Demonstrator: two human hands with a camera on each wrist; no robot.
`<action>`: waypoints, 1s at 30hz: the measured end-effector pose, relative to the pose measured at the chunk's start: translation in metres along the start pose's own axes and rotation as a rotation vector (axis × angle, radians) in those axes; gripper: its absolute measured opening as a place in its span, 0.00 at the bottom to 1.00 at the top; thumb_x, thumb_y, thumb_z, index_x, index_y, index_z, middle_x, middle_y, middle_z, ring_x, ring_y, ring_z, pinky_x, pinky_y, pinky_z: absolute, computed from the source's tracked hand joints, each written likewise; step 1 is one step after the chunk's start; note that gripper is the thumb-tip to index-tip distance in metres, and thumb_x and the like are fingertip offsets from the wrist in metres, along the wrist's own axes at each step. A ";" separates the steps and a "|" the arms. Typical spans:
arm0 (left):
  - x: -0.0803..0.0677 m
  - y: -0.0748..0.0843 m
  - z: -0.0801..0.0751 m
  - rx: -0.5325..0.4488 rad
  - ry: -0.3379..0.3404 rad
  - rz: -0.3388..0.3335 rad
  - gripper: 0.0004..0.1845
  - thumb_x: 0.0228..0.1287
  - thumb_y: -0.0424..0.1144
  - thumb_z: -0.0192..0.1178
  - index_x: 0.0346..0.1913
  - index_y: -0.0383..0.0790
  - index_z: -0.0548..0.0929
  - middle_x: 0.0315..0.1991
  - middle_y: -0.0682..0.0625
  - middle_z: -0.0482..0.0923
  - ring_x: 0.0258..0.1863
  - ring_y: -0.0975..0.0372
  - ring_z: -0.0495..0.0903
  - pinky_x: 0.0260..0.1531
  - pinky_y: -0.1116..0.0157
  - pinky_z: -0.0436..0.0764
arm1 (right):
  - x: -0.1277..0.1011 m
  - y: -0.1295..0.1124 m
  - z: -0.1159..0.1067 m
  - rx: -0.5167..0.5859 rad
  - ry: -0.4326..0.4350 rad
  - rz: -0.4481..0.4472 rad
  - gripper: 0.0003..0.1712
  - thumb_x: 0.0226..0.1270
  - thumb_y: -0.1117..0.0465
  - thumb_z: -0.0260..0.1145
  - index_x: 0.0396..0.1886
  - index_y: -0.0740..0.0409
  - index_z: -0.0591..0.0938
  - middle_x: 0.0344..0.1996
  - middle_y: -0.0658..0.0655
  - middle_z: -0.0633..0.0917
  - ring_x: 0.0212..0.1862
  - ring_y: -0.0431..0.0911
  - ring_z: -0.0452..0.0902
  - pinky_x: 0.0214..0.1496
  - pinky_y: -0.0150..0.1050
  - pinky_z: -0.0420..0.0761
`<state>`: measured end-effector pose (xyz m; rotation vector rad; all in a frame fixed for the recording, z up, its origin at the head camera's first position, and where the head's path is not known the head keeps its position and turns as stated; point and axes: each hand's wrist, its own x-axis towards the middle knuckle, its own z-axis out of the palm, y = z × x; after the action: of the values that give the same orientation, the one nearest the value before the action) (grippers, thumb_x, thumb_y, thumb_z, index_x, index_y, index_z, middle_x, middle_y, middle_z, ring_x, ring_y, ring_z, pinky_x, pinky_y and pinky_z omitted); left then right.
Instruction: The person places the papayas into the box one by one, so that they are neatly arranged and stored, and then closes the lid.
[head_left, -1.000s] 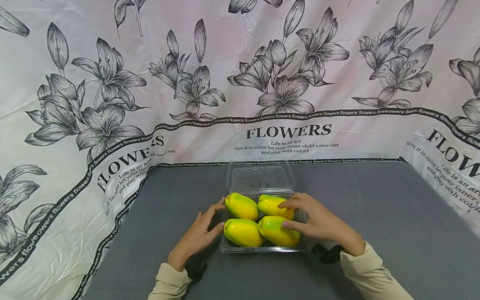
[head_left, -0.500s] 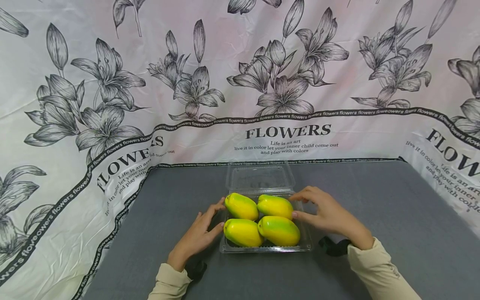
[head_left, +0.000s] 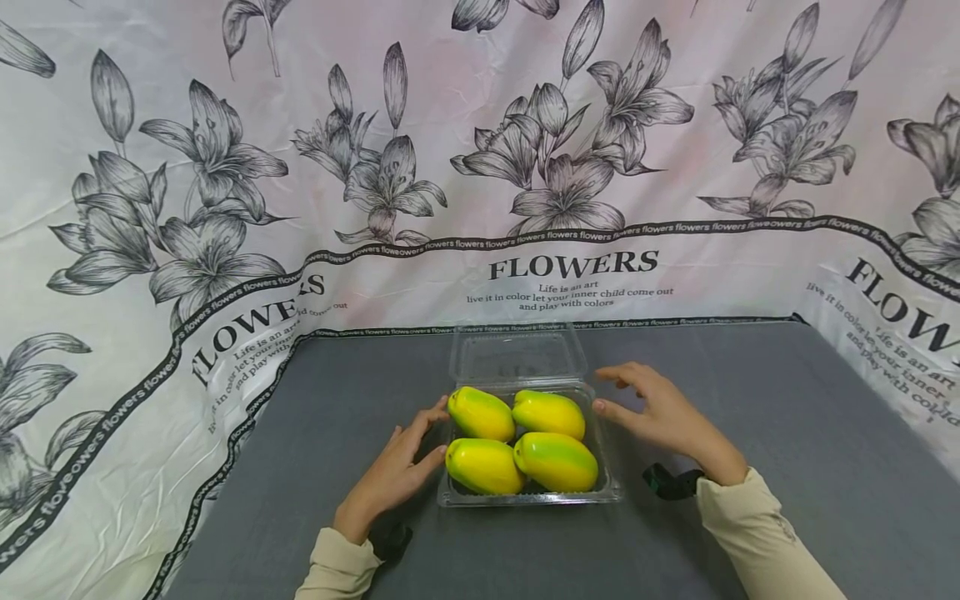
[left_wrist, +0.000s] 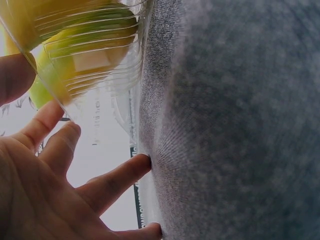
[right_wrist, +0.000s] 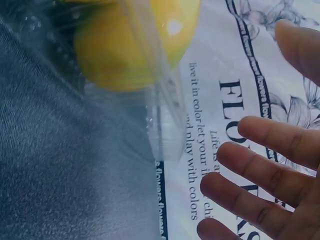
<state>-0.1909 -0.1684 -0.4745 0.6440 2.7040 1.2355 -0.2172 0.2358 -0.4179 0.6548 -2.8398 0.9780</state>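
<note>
A white cloth printed with grey lilies and the word "FLOWERS" hangs behind and beside a grey felt-covered bench. At the middle of the bench sits a clear plastic clamshell box, its hinged lid folded back flat toward twelve o'clock. Four yellow-green mangoes lie inside, two by two, filling the tray.

The left hand rests at the box's nine o'clock side, fingers straight and spread, fingertips touching the tray wall beside the far left mango; the left wrist view shows a fingertip on the felt and the ribbed plastic close by. The right hand hovers at three o'clock, just clear of the box, fingers apart and relaxed, holding nothing.

As a judgement, the work in hand looks like shutting the box. To do it well, the left hand should steady the tray so it cannot slide on the felt, while the right reaches to the lid's far edge at twelve o'clock, swings it over evenly, and checks that no mango stands above the rim before pressing the edges.
</note>
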 end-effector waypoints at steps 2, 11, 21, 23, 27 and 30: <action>0.000 0.000 0.000 0.000 0.001 0.000 0.26 0.78 0.53 0.55 0.72 0.52 0.65 0.83 0.57 0.49 0.80 0.50 0.57 0.73 0.27 0.37 | 0.001 0.002 0.000 0.006 0.001 0.024 0.33 0.73 0.45 0.66 0.69 0.60 0.75 0.62 0.63 0.80 0.60 0.59 0.76 0.57 0.61 0.78; 0.001 0.000 -0.001 -0.001 -0.005 0.009 0.27 0.78 0.54 0.54 0.73 0.53 0.64 0.83 0.60 0.48 0.81 0.53 0.55 0.73 0.28 0.37 | 0.013 0.020 0.002 0.081 -0.017 0.085 0.33 0.81 0.46 0.55 0.73 0.63 0.71 0.67 0.68 0.76 0.62 0.63 0.76 0.59 0.63 0.77; 0.002 -0.001 -0.001 0.007 -0.008 0.005 0.27 0.78 0.54 0.53 0.73 0.52 0.64 0.83 0.56 0.49 0.82 0.53 0.53 0.73 0.28 0.36 | 0.045 0.038 0.011 0.194 -0.119 0.224 0.39 0.81 0.40 0.49 0.77 0.63 0.64 0.74 0.69 0.69 0.73 0.67 0.64 0.71 0.68 0.67; 0.002 -0.001 -0.001 0.007 -0.006 0.002 0.27 0.78 0.54 0.53 0.73 0.52 0.64 0.83 0.56 0.49 0.82 0.53 0.53 0.73 0.28 0.36 | 0.053 0.039 0.014 0.179 -0.134 0.243 0.40 0.80 0.40 0.51 0.77 0.63 0.64 0.74 0.69 0.69 0.73 0.67 0.65 0.70 0.67 0.68; 0.001 -0.001 -0.001 0.003 -0.007 -0.004 0.27 0.78 0.55 0.53 0.73 0.52 0.64 0.83 0.58 0.48 0.82 0.54 0.53 0.74 0.29 0.36 | 0.067 0.043 0.022 0.138 -0.140 0.263 0.40 0.79 0.41 0.54 0.77 0.63 0.64 0.73 0.70 0.70 0.71 0.66 0.68 0.69 0.66 0.70; 0.001 -0.002 -0.002 0.001 -0.006 0.002 0.27 0.78 0.54 0.53 0.73 0.52 0.64 0.83 0.57 0.49 0.82 0.52 0.53 0.73 0.28 0.36 | 0.076 0.049 0.027 0.122 -0.137 0.264 0.40 0.79 0.40 0.54 0.77 0.65 0.64 0.73 0.70 0.70 0.70 0.66 0.69 0.68 0.65 0.72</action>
<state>-0.1930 -0.1701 -0.4743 0.6497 2.6995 1.2311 -0.3042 0.2254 -0.4524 0.3738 -3.0641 1.1951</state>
